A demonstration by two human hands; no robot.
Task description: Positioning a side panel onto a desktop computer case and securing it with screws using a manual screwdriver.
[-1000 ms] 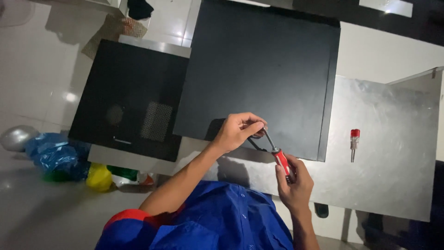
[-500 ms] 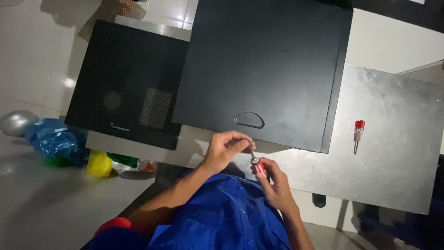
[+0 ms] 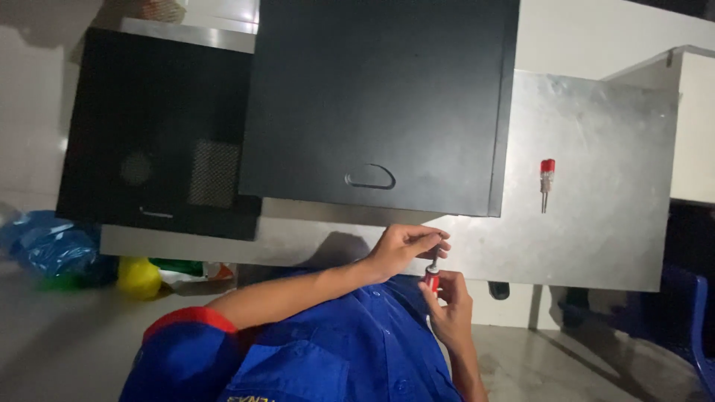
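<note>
We pinch the screwdriver in both hands, left at its shaft, right gripping its red handle (tip could slip off the surface edge).

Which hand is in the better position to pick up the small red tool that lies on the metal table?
Probably the right hand: it is nearer the small red tool on the table. But both hands are busy: it grips the screwdriver, whose tip the left hand pinches.

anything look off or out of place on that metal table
Nothing looks damaged or spilled. The flat black panel lies loose, overlapping the black computer case, and a small red-handled tool lies alone on the metal table.
</note>
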